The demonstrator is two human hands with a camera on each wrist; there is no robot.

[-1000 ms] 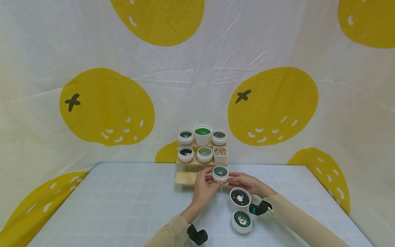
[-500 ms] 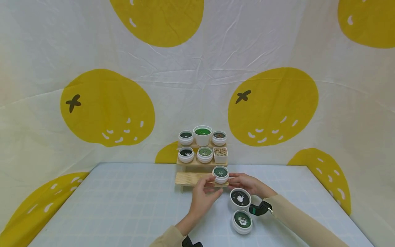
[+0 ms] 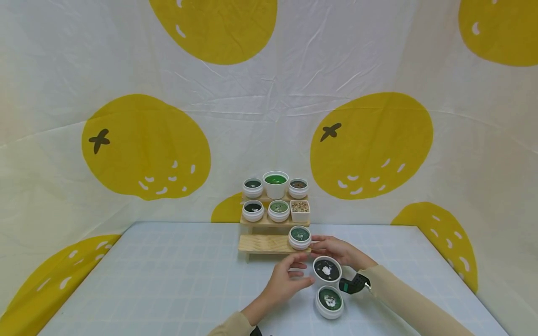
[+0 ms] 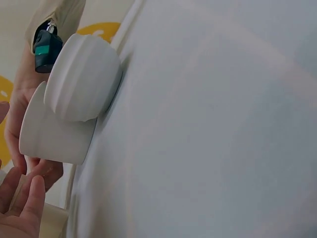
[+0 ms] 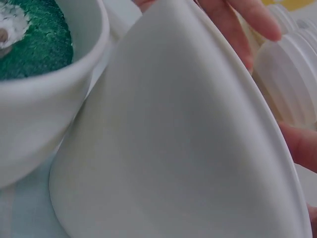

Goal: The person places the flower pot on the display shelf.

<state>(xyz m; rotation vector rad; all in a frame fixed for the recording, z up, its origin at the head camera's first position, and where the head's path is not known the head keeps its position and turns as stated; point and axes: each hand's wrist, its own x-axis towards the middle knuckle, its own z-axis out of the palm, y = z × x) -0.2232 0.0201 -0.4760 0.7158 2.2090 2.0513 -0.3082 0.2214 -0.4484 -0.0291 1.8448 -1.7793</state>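
A small ribbed white cup (image 3: 300,237) with dark green filling stands upright at the right end of the lowest step of a wooden tiered stand (image 3: 262,243). My right hand (image 3: 336,249) is beside it, fingertips right at the cup's side and the step's end. My left hand (image 3: 287,279) hovers in front of the stand, fingers loosely bent and holding nothing. Its fingers point toward a plain white cup (image 3: 327,269) with black filling on the table. Just nearer stands another white cup (image 3: 329,302) with green filling and a white patch. In the right wrist view, the plain cup hides much of the right hand.
Several filled white cups stand on the upper two steps, among them a taller cup with bright green filling (image 3: 276,185) and a square cup of brown bits (image 3: 300,211). A light checked cloth covers the table (image 3: 168,280). Behind hangs a white curtain with yellow fruit prints (image 3: 145,144).
My left hand has let go of the ribbed cup and drawn back toward me, in front of the stand. The cup stays on the lowest step; the right hand has barely moved.
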